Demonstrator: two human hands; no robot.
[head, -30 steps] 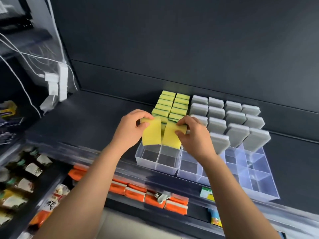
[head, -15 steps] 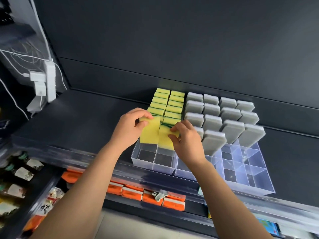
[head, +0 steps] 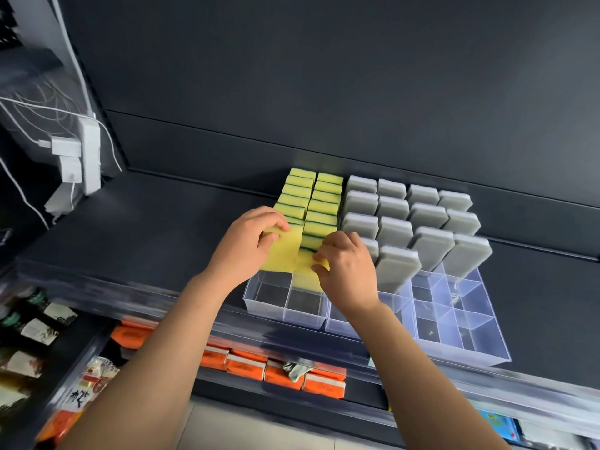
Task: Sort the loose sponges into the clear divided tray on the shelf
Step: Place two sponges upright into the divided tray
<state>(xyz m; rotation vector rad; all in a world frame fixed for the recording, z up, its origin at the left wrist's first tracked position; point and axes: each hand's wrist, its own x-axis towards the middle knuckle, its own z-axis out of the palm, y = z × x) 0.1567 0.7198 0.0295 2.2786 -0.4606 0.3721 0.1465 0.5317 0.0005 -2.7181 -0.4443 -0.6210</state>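
Observation:
A clear divided tray [head: 285, 311] sits on the dark shelf. Its back rows hold upright yellow-and-green sponges [head: 324, 203] on the left and grey sponges [head: 431, 243] on the right. My left hand [head: 246, 245] pinches a yellow sponge [head: 284, 253] by its top edge, above a left front compartment. Beside it, my right hand [head: 344, 264] grips a second yellow sponge [head: 306, 272], whose lower end sits inside the neighbouring compartment. The front compartments in both columns show bare plastic.
The tray's right front compartments [head: 454, 316] hold no sponges. A white power strip with chargers [head: 86, 157] hangs at the left wall. Orange packets [head: 276, 373] and bottles [head: 35, 329] fill the shelf below. Dark shelf surface [head: 146, 241] lies left of the tray.
Both hands have lowered their yellow sponges toward the tray. The right hand's sponge has sunk partly into its compartment. The camera view has shifted slightly.

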